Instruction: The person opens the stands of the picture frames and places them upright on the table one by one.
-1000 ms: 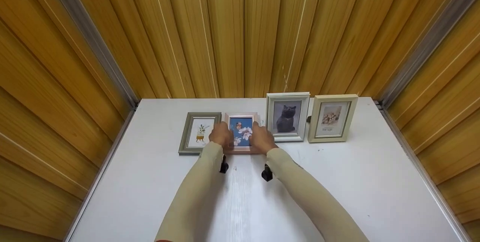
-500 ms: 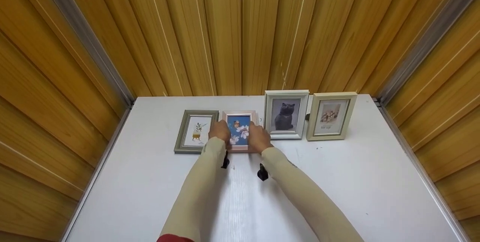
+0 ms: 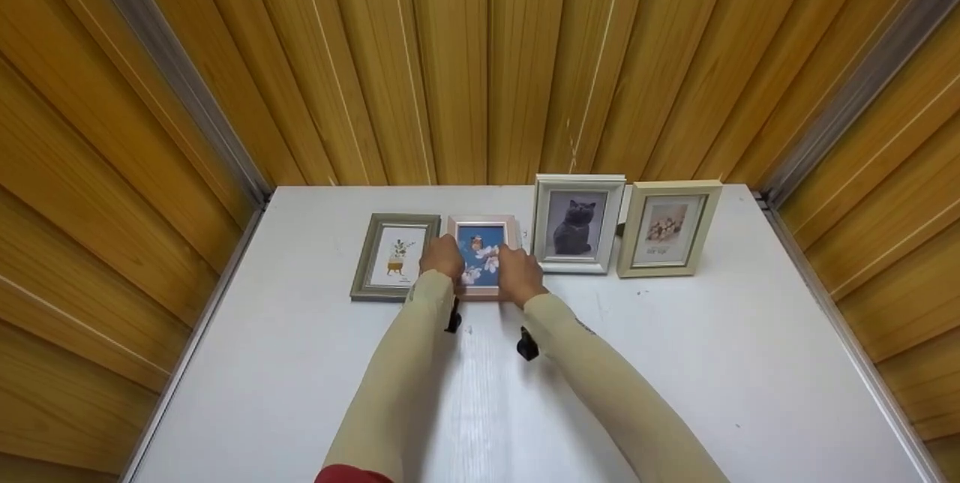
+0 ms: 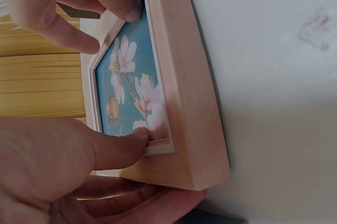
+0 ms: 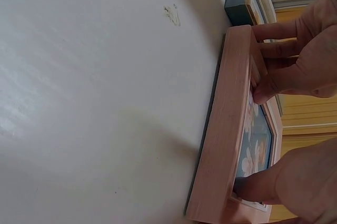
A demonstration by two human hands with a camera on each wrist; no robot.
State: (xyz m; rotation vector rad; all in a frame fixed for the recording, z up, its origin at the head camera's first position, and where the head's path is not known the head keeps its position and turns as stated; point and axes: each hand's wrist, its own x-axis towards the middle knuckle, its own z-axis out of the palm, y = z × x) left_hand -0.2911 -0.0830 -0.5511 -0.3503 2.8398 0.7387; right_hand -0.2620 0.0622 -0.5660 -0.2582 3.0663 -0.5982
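Just below the picture's centre, the left hand [image 3: 442, 258] and right hand [image 3: 519, 275] clasp the side edges of a small pale pink wooden picture frame [image 3: 481, 254] holding a blue blossom print, thumbs on its front so it stays steady on the white table [image 3: 675, 363]. Left of it lies a grey-green frame [image 3: 395, 256]. Farther back and right stand a white cat-photo frame [image 3: 576, 223] and a cream frame [image 3: 666, 228], propped facing the viewer before the wooden slat wall [image 3: 480, 55].

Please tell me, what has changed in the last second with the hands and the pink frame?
Very little. Both hands, left hand and right hand, keep gripping the pink frame by its sides; it may now stand slightly steeper. The other three frames stayed where they were.
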